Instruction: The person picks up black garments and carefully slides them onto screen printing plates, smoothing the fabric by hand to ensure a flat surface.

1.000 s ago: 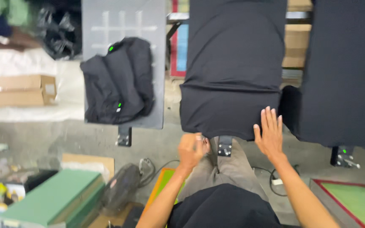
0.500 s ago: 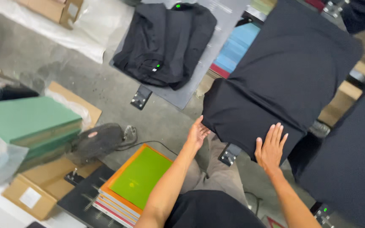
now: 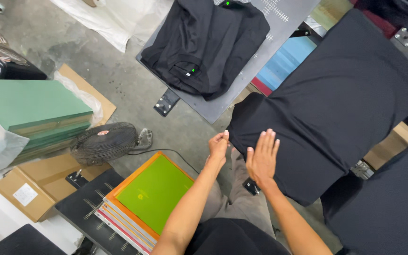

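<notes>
A small black floor fan [image 3: 102,141] sits beside stacked green-meshed printing frames [image 3: 149,198]. The left hand [image 3: 218,145] pinches the edge of the black shirt stretched over a platen [image 3: 336,104]; the right hand [image 3: 262,158] lies flat on it, fingers together.

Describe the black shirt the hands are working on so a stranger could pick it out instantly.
Start at the grey printing board at top centre, which bears a folded pile of black shirts. Just right of it, a flat black shirt is stretched smooth over its own board. Unlike the folded pile, it lies flat, with the right hand on it and the left hand pinching its edge.
</notes>
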